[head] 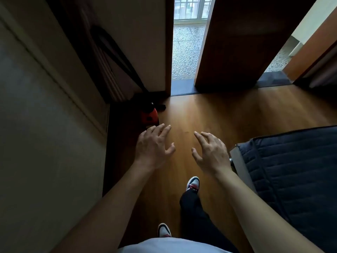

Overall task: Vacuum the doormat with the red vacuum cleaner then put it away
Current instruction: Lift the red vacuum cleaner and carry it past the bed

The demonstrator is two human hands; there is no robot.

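Left hand (154,146) and right hand (211,152) spread, holding nothing, above wood floor (218,114); red vacuum cleaner (149,116) far-left by wall.

Noted brown wood-plank floor (228,115), ending at dark threshold strip (184,88) by doorway. Found red vacuum cleaner (148,116) standing on planks in dim left corner, close to wall; small dark piece (161,106) just beside, too dim to identify. Saw front sneaker (192,183) and rear sneaker (164,230) planted mid-floor. Spotted grey frame (238,159) under dark quilted cover (291,170) at right.
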